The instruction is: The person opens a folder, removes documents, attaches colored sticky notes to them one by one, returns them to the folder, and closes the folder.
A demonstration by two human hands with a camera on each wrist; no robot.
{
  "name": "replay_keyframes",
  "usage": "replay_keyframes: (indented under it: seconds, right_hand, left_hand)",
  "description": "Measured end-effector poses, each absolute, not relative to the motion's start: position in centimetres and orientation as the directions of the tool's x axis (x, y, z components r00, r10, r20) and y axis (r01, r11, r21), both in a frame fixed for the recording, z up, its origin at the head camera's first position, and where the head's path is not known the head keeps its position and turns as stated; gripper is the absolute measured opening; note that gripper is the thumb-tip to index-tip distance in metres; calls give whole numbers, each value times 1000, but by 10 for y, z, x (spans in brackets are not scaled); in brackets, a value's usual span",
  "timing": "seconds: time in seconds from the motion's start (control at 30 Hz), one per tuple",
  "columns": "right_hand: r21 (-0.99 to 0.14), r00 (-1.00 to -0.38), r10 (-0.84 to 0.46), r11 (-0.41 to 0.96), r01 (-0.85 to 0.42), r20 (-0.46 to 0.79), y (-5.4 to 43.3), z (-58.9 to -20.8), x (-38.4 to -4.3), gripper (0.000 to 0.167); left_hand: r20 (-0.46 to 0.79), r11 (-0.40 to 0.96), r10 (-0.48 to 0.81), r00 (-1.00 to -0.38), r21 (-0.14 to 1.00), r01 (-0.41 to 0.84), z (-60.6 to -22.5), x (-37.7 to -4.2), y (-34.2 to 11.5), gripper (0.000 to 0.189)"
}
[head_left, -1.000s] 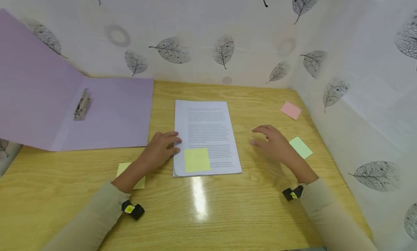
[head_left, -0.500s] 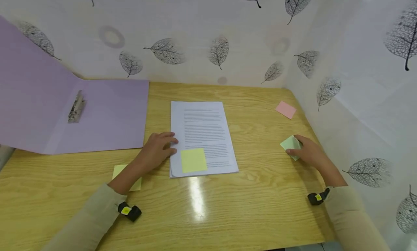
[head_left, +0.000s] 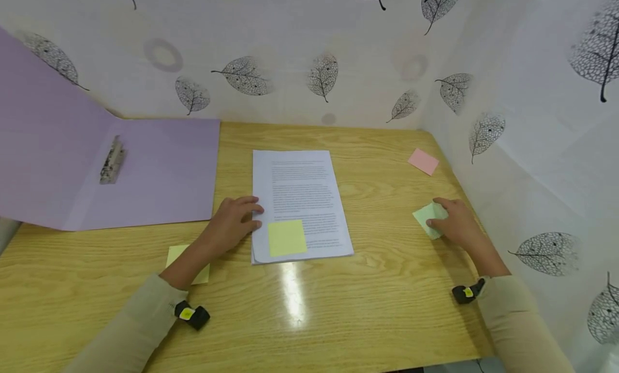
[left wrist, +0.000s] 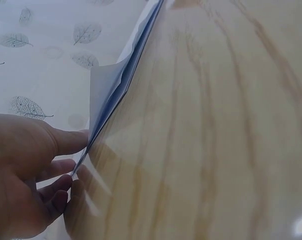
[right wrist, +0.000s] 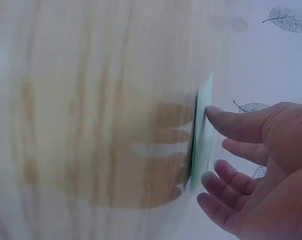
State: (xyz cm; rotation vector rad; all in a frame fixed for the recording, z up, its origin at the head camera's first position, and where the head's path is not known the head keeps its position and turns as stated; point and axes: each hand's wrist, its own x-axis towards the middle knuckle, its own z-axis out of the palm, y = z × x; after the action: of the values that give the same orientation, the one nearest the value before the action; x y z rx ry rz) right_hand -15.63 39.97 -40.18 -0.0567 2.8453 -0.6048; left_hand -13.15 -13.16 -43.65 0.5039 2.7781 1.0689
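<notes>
At the middle of the table (head_left: 382, 303), a stack of printed paper (head_left: 309, 195) lies flat, with a yellow sticky note (head_left: 287, 237) on its lower left part. My left hand (head_left: 231, 225) rests at the stack's left edge, thumb and fingertips touching it. The left wrist view shows the near corner of the top sheets (left wrist: 108, 85) lifted apart from those below. On the right, my right hand (head_left: 456, 223) holds a green sticky note pad (head_left: 427, 219) between thumb and fingers, low over the table. In the right wrist view the thumb presses the pad's face (right wrist: 203, 130).
An open purple folder (head_left: 174, 174) with a metal clip (head_left: 113, 160) lies at the left. Another yellow sticky note (head_left: 200, 276) is partly under my left forearm. Further back right lies a pink sticky note (head_left: 423, 162). Leaf-patterned sheeting (head_left: 271, 29) borders the table.
My right hand has reached right to the green sticky note pad, taken hold of it and shifted it slightly left. The left hand stays at the paper stack; the head view has shifted a little.
</notes>
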Motion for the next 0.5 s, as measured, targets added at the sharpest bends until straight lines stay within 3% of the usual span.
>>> replay_keyframes:
  seconds: [0.13,0.5]
  right_hand:
    - [-450,-968,-75,892,43,-241,399,-399,-155,69]
    - [-408,-964,-65,912,47,-257,399,-401,-155,57]
  left_hand:
    - [9,696,347,-938,668,264,-435,-132,-131,31]
    - [6,700,350,-937,663,266,-435,-132,-131,30]
